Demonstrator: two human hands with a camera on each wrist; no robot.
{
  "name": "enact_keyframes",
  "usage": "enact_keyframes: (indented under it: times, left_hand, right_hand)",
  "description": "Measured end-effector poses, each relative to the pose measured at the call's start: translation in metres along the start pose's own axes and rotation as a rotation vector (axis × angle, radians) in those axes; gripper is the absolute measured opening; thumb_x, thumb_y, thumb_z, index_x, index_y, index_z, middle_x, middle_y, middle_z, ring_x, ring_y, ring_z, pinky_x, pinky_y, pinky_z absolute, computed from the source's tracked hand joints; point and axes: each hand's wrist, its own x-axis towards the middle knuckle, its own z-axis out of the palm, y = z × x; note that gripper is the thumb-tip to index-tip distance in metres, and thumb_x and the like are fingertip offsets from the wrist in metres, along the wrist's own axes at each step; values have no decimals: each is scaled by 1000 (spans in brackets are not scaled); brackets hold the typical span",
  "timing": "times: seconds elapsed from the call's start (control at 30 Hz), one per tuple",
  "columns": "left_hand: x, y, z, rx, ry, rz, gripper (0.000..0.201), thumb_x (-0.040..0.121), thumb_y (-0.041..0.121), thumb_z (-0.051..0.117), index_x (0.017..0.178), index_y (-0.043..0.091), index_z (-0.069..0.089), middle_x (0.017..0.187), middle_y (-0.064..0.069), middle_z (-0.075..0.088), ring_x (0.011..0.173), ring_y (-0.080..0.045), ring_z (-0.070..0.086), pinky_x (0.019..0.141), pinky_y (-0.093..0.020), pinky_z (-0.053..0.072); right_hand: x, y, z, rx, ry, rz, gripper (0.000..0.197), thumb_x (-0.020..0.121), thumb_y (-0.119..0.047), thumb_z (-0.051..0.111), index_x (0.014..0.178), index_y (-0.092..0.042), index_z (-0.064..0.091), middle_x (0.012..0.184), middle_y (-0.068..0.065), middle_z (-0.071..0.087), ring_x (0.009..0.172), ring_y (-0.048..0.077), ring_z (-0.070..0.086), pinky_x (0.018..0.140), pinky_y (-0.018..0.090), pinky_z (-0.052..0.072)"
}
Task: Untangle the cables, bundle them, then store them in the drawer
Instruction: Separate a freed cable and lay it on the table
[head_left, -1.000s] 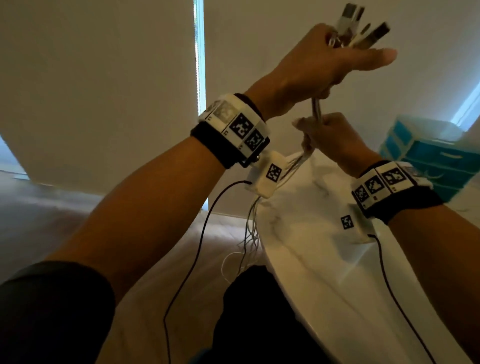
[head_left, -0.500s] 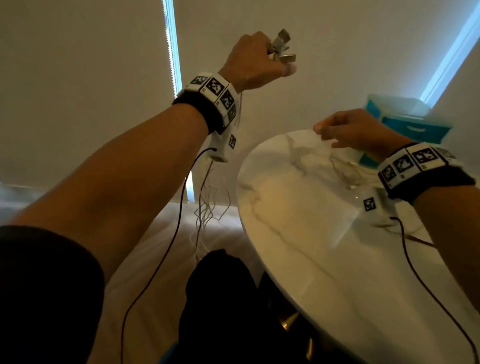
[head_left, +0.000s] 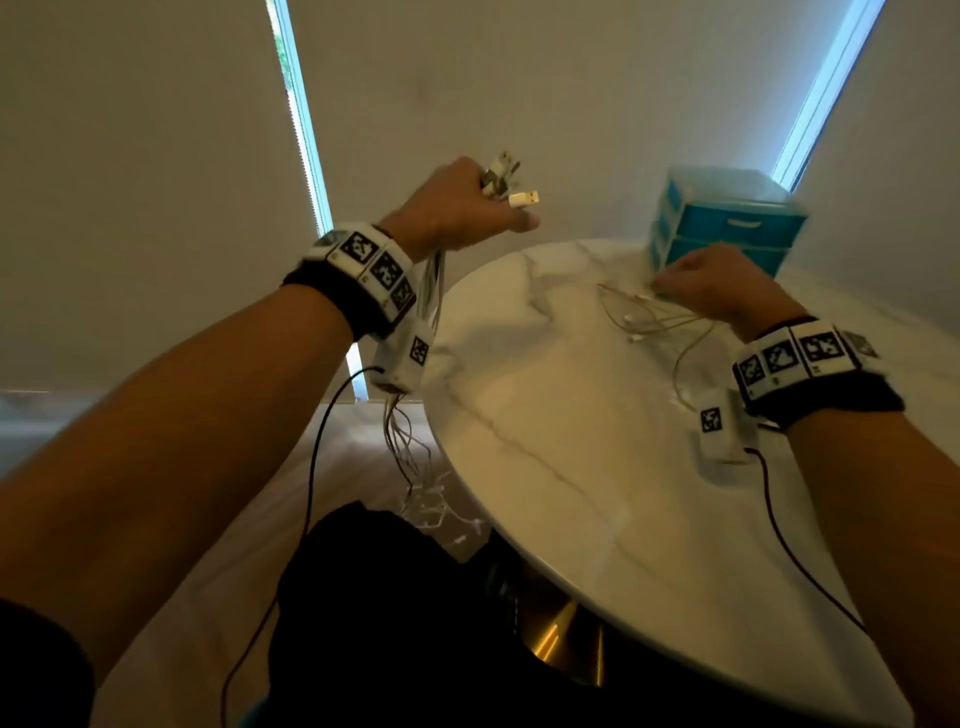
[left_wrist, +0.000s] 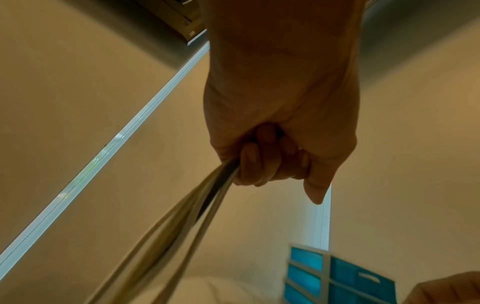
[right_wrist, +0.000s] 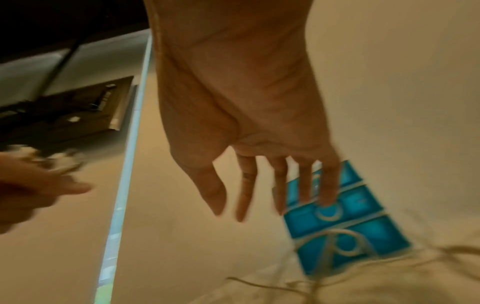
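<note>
Nearest, beyond the person's dark-clothed lap, a round white marble table (head_left: 545, 467) with a gold base fills the right of the head view. Off the table's left edge, the left hand (head_left: 457, 208) is raised in a fist around a bunch of white cables (head_left: 431, 291); several plugs (head_left: 506, 182) stick up out of the top of the fist, one flat metal plug pointing right above the thumb. In the left wrist view the fingers (left_wrist: 262, 162) are curled tight round the strands, which leave the hand together and run downward. They hang past the wrist strap and the table's left edge, and their loose ends spread near the floor beside the person's knee. Farther in, toward the table's far right part, a second tangle of thin pale cables (head_left: 654, 317) lies in loops on the marble. The right hand (head_left: 711, 286) hovers at the far end of that tangle; the right wrist view shows its fingers (right_wrist: 246, 185) straight and spread, gripping nothing. Whether the fingertips touch a strand cannot be told through the blur. At the table's far edge, just behind the right hand, stands a small blue drawer unit (head_left: 727, 228) with white framing, its drawers closed.
</note>
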Motion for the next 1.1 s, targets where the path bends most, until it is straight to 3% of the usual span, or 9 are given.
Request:
enact_keyframes:
  times: [0.07, 0.1, 0.23, 0.43, 0.53, 0.67, 0.77, 0.9, 1.1]
  left_hand:
    - [-6, 2, 17, -15, -7, -23, 53, 85, 48, 84, 60, 21, 46, 62, 2, 47, 59, -14, 44, 65, -33, 36]
    - [-7, 5, 24, -19, -9, -27, 55, 86, 48, 84, 60, 21, 44, 62, 2, 45, 59, -14, 43, 63, -33, 33]
    - [-2, 20, 49, -70, -46, -39, 55, 88, 44, 83, 62, 19, 42, 62, 3, 41, 57, -12, 39, 59, -31, 30]
    - [23, 45, 95, -297, 9, -30, 45, 84, 47, 85, 71, 9, 64, 65, 4, 55, 61, -11, 49, 66, -31, 39]
    - [30, 71, 120, -399, 25, 15, 49, 84, 55, 81, 95, 7, 79, 75, 3, 65, 68, -11, 57, 70, -32, 45]
    - [35, 83, 164, -335, -38, 12, 47, 89, 65, 72, 73, 22, 66, 64, 9, 62, 59, -9, 55, 62, -28, 43]
    - [34, 82, 182, -272, -156, 53, 43, 96, 67, 63, 89, 26, 75, 73, 7, 77, 61, 1, 65, 63, -23, 46]
    - [32, 87, 187, -351, -309, 97, 35, 103, 56, 60, 109, 26, 76, 83, 6, 79, 49, 9, 59, 44, -13, 38]
    - [48, 89, 180, -475, -162, 26, 44, 96, 68, 62, 128, 39, 70, 99, 11, 82, 63, 5, 55, 47, -17, 41]
  right_hand:
    - [15, 35, -3, -194, -23, 137, 87, 58, -67, 80, 126, -12, 74, 132, 14, 68, 123, 38, 62, 109, 54, 51]
    - [16, 47, -4, -229, -80, 182, 86, 62, -62, 86, 128, -9, 71, 134, 14, 67, 123, 39, 62, 105, 53, 52]
    - [3, 66, -6, -262, -205, 201, 30, 81, -24, 90, 102, -5, 82, 106, 12, 78, 98, 30, 71, 97, 48, 61]
    - [6, 70, -14, 500, 126, -42, 18, 94, -4, 77, 107, -13, 84, 109, 7, 80, 98, 19, 70, 81, 29, 58]
    - [4, 65, -9, 852, 206, -85, 19, 93, -5, 78, 105, -18, 83, 114, 7, 81, 105, 21, 75, 79, 27, 58]
    - [-7, 77, 13, 1182, 159, -14, 24, 96, -6, 75, 119, -15, 80, 118, 6, 81, 101, 16, 77, 79, 25, 58]
    - [-13, 87, 19, 1315, 76, 1, 26, 102, -7, 69, 124, -15, 77, 117, 6, 81, 99, 14, 76, 77, 24, 59]
    - [-12, 93, 16, 1365, 96, -33, 26, 101, -5, 70, 124, -14, 77, 123, 11, 80, 108, 21, 77, 83, 27, 61]
    - [-16, 98, 17, 1451, 76, 17, 37, 95, 0, 64, 130, -9, 75, 129, 9, 78, 124, 26, 73, 90, 32, 60]
